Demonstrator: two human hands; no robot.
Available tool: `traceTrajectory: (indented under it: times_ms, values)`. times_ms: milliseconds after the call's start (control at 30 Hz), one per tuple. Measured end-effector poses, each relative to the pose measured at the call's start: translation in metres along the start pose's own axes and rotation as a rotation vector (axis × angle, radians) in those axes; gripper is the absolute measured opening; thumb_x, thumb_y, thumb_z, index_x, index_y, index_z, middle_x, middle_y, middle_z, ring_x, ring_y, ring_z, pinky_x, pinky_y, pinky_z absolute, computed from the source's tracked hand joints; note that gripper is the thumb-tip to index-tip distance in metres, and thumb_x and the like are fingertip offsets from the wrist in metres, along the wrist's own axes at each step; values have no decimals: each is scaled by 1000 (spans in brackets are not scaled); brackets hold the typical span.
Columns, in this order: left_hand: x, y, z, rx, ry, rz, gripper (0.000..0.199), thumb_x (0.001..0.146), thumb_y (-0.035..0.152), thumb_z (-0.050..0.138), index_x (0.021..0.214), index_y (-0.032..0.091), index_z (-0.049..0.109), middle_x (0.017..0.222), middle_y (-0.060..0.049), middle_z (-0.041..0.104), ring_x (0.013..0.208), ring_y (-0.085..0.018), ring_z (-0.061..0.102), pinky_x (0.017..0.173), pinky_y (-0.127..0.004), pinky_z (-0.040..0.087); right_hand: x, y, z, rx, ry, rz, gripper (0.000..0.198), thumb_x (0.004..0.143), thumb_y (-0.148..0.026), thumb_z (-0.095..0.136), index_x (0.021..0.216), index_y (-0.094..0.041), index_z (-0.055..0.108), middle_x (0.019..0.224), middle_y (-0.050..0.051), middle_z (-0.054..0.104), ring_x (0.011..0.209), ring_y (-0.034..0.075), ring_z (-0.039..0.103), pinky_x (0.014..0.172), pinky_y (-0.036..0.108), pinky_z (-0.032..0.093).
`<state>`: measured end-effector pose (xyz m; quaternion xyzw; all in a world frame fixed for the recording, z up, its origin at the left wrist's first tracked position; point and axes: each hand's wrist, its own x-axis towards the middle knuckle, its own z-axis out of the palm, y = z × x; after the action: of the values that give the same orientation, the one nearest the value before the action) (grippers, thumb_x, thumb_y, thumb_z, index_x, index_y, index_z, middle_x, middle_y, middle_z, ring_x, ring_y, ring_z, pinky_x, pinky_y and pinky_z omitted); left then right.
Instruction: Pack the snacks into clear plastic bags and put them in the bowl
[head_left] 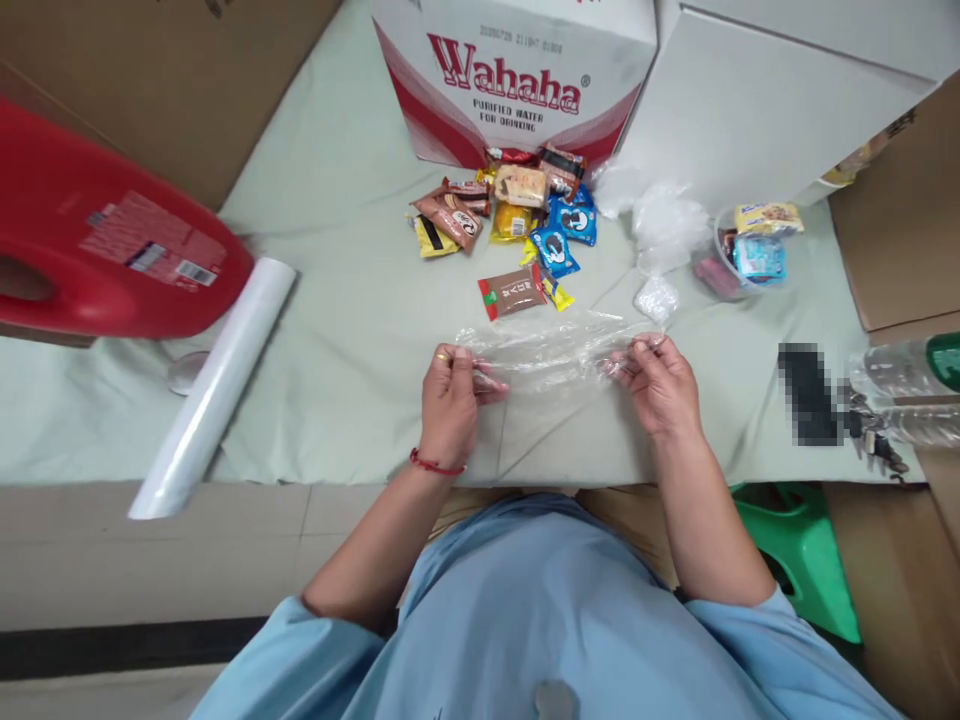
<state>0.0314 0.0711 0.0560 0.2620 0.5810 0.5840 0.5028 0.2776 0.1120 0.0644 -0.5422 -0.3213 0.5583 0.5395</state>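
Note:
A clear plastic bag [547,355] is stretched sideways between my two hands, just above the near part of the table. My left hand [451,395] pinches its left end, thumb on top. At the other end, my right hand [660,385] grips the plastic between thumb and fingers. Right beyond the bag lies a brown and red snack packet [514,292] with a small yellow wrapper [556,290] beside it. Farther back sits a pile of wrapped snacks, among them blue packets [574,218], a brown packet [452,218] and a pale wrapped cake [521,186].
Crumpled clear plastic [671,225] lies right of the snacks, near a clear tub [750,270] holding packets. A Wahaha carton [517,80] stands behind. At left are a red jug [112,230] and a white roll [217,385]; at right, keys [874,435] and plastic bottles [900,365].

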Motion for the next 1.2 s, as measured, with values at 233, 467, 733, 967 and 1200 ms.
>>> traceTrajectory:
  times_ms: [233,467,733,967,1200]
  values:
    - [25,7,-19,269,-2,46,39,97,58,54,82,26,40,60,8,51,33,-7,42,34,-21,28,-4,-2,-17,-288,0,-77,30,77,-45,78,89,-24,62,77,-6,57,43,6,40,37,23,29]
    - [20,19,-32,346,-57,-226,54,93,74,39,94,21,53,70,-3,68,37,-11,52,36,-23,26,-13,12,-37,-510,-50,-9,27,84,-47,70,89,-22,61,68,-5,57,45,9,48,42,23,34]
    - [4,6,-38,488,-89,-99,52,72,46,77,112,24,51,57,12,50,44,-9,39,47,-22,31,-19,20,-32,-550,21,-67,25,87,-47,66,92,-22,63,72,-3,62,53,11,48,51,25,39]
    - [4,14,-65,770,-49,-19,71,66,44,79,127,23,48,93,2,63,57,-10,51,59,-27,46,-33,22,-48,-751,7,-107,27,89,-45,63,95,-20,70,76,-1,65,66,15,54,65,28,42]
    - [35,42,-55,1115,-20,122,55,97,60,30,76,23,65,89,-10,70,96,-28,63,90,-41,47,-47,21,-48,-808,54,-93,33,87,-51,63,94,-20,70,74,0,66,64,15,53,64,29,42]
